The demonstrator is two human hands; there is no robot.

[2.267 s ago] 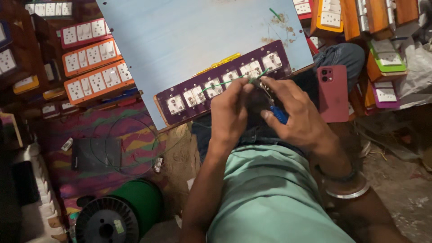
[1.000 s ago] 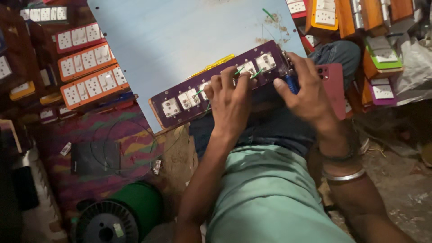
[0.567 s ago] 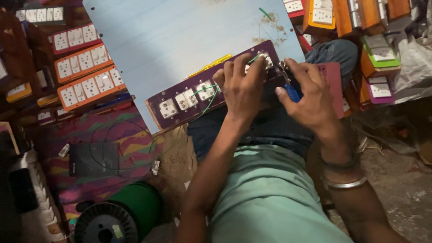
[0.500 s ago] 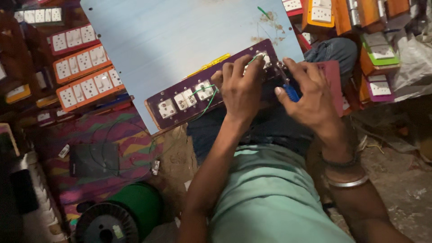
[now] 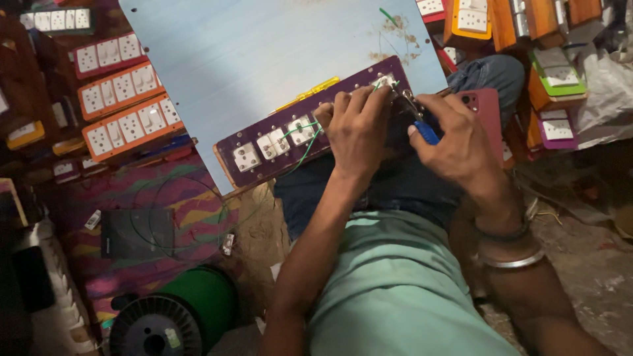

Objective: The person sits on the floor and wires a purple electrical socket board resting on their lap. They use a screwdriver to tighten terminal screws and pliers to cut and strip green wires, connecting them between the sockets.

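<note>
My left hand (image 5: 356,132) presses flat on the long purple switchboard panel with white sockets (image 5: 297,135), which leans across my lap against the pale blue board (image 5: 264,53); its fingers lie together, clamped on the panel's upper edge. My right hand (image 5: 455,142) has its fingers closed round blue-handled pliers (image 5: 419,122), whose tip meets the panel's right end. A thin green wire (image 5: 300,142) trails over the sockets. A pink phone (image 5: 488,112) lies just beside my right hand.
</note>
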